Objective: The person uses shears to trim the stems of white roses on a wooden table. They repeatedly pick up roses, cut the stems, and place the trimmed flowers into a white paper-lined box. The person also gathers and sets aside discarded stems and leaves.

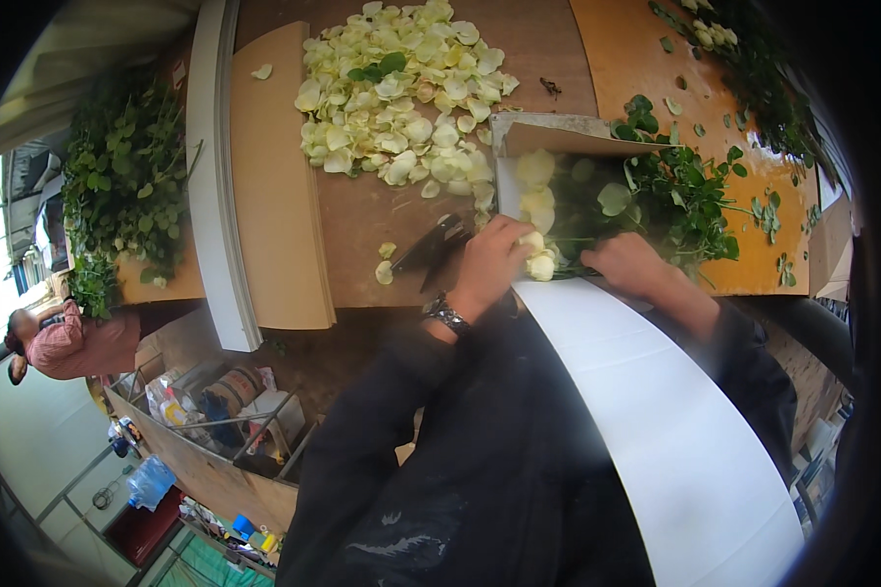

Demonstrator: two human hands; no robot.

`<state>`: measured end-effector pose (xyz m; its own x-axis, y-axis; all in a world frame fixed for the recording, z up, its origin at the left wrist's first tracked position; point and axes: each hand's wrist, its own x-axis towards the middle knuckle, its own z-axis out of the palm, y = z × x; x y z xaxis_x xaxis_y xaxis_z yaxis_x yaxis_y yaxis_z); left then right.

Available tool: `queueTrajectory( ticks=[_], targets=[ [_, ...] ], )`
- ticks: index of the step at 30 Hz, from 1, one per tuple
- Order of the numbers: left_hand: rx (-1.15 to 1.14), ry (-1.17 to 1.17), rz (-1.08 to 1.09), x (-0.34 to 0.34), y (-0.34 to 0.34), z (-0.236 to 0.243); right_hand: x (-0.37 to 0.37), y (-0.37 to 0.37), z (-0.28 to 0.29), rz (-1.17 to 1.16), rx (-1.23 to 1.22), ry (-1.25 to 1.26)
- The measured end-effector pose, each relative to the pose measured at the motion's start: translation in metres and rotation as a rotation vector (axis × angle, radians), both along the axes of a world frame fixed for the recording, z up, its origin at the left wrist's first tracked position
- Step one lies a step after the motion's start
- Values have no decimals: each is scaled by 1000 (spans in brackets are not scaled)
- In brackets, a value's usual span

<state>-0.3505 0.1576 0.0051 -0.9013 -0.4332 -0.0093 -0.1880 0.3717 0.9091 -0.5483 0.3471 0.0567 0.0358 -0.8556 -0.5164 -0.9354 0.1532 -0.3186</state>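
My left hand [494,259] is closed at the heads of cream roses [540,258], its fingertips against the petals. To its right my right hand [628,264] is curled round green rose stems [578,242]. The roses lie at the near end of a long white board [646,382], which runs from the table edge down past my lap. Just beyond my hands, more cream blooms [535,191] and leafy stems [690,201] rest on the white sheet, partly under a raised cardboard flap [587,135]. A black tool [433,249], perhaps a stapler, lies left of my left hand.
A large heap of loose pale petals [401,93] covers the table's far middle. Stacked boards [274,176] stand at the left, with a leafy rose bunch [132,166] beyond. More foliage [764,78] lies far right. A person [78,342] and a bin [225,411] are at left.
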Motion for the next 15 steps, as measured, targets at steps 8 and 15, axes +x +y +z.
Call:
queueTrajectory(
  ticks=[8,15],
  targets=[
    [-37,19,-25,-8,8,-5,-3,4,-3,-49,-35,-88],
    [-17,24,-107,-2,6,-6,-10,-13,16,-200,43,-212]
  ],
)
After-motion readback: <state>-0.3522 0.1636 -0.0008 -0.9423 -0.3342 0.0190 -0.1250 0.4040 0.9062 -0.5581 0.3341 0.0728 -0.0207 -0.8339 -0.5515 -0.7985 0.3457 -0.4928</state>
